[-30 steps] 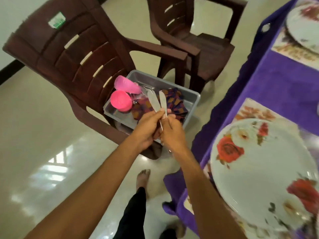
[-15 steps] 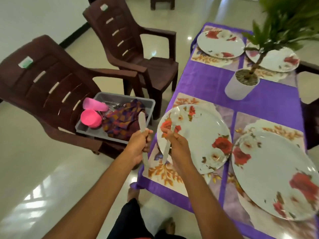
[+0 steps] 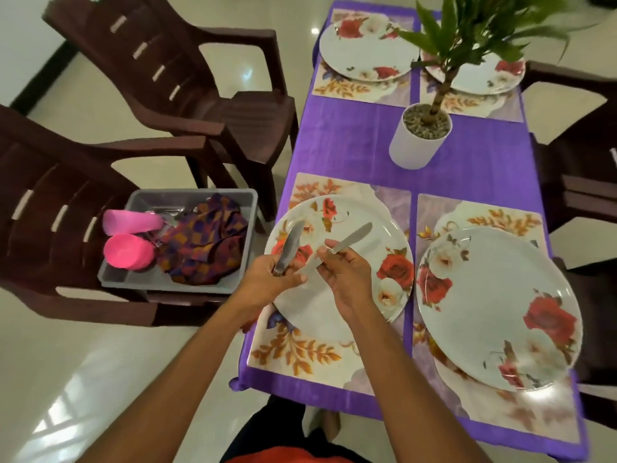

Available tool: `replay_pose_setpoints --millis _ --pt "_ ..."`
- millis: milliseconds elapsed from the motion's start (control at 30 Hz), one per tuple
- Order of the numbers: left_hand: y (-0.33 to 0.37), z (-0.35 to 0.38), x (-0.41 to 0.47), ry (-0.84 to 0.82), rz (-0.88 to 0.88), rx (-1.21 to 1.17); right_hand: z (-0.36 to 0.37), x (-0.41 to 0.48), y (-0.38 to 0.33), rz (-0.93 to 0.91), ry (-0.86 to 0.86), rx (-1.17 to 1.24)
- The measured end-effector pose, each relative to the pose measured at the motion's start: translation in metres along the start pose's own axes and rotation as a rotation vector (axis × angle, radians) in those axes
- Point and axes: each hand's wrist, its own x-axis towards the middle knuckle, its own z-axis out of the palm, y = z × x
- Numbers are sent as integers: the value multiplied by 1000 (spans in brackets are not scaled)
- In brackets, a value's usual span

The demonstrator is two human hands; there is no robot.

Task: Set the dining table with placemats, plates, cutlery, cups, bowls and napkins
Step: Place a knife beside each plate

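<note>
Fingers (image 3: 329, 244) pinch knives (image 3: 289, 246) above plate (image 3: 359, 279); tray (image 3: 140, 282) holds cups (image 3: 128, 251), napkins (image 3: 203, 248).

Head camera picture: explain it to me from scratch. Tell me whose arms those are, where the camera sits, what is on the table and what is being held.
There is no machine here. The camera is worn on a person's head and looks forward and down, so the two bare arms coming up from the bottom edge are that person's own.

The left hand grips one table knife, and the right hand holds a second knife, both above the nearest plate.

The table has a purple cloth with four floral placemats, each carrying a white plate with red flowers. A potted plant stands in the middle.

To the left, a brown chair holds a grey tray with two pink cups, folded patterned napkins and some more cutlery.
</note>
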Motion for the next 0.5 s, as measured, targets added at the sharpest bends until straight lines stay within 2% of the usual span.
replay_pose_setpoints --millis 67,267,400,500 --pt "5 -6 18 -14 26 20 3 16 -6 -20 24 26" --pt "32 -14 88 130 1 37 -7 68 -45 -107 119 126" --pt "52 -16 139 95 18 98 -25 104 -75 -128 175 -127" --pt "60 -18 177 51 41 186 -31 133 -96 -155 120 -316"
